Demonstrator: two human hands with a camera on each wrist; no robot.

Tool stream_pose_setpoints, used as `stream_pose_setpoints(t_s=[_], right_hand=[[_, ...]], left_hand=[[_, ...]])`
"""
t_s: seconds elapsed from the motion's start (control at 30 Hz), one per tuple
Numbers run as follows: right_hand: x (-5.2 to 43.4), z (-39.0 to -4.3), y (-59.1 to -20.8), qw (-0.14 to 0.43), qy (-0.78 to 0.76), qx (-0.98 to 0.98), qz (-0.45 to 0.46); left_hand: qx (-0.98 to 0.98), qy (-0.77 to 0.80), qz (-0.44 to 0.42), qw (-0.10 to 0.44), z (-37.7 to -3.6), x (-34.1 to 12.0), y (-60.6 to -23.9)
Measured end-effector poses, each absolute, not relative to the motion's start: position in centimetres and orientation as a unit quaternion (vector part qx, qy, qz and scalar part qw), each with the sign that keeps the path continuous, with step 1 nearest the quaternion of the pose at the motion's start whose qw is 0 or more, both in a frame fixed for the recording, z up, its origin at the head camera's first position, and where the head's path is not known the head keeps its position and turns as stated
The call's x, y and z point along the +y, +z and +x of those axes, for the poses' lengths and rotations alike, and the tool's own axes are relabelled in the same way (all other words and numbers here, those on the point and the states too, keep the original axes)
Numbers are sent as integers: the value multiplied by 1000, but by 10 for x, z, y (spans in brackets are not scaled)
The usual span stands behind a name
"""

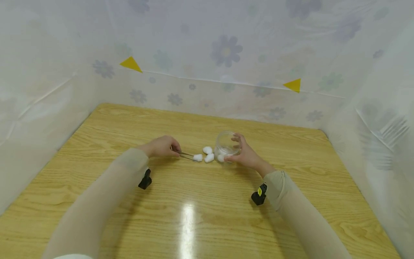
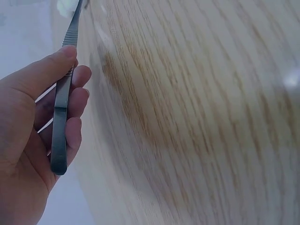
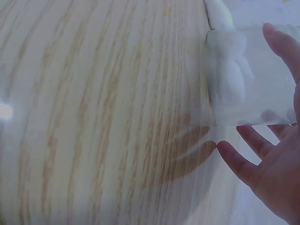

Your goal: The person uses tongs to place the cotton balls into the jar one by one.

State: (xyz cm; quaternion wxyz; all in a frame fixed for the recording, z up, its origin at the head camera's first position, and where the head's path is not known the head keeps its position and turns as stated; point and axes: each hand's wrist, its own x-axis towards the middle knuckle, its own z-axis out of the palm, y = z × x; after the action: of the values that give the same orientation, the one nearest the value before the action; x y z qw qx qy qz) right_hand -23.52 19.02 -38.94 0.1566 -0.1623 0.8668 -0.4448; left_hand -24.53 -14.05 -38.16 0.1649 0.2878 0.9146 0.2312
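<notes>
My left hand pinches metal tweezers between thumb and fingers, their arms pointing right. At the tweezer tips lies a white cotton ball. Two more cotton balls, one farther back and one nearer, sit just left of a clear round jar. Several white cotton balls rest in the bottom of that jar, seen through its wall. From the right, my right hand holds the jar, thumb on the near side and fingers round the far side.
Everything stands on a wood-grain table. Behind it hangs a pale flowered sheet with two yellow triangles. Black wrist cameras hang under the left sleeve and the right sleeve.
</notes>
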Motion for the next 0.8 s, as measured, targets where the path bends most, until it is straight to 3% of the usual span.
stream_pose_setpoints(t_s=[0.4, 0.8], right_hand=[[190, -235, -390, 161, -445, 866, -159], [178, -214, -357, 168, -439, 868, -161]], left_hand=[[920, 238, 277, 144, -243, -143, -380], [916, 274, 259, 139, -242, -148, -376]])
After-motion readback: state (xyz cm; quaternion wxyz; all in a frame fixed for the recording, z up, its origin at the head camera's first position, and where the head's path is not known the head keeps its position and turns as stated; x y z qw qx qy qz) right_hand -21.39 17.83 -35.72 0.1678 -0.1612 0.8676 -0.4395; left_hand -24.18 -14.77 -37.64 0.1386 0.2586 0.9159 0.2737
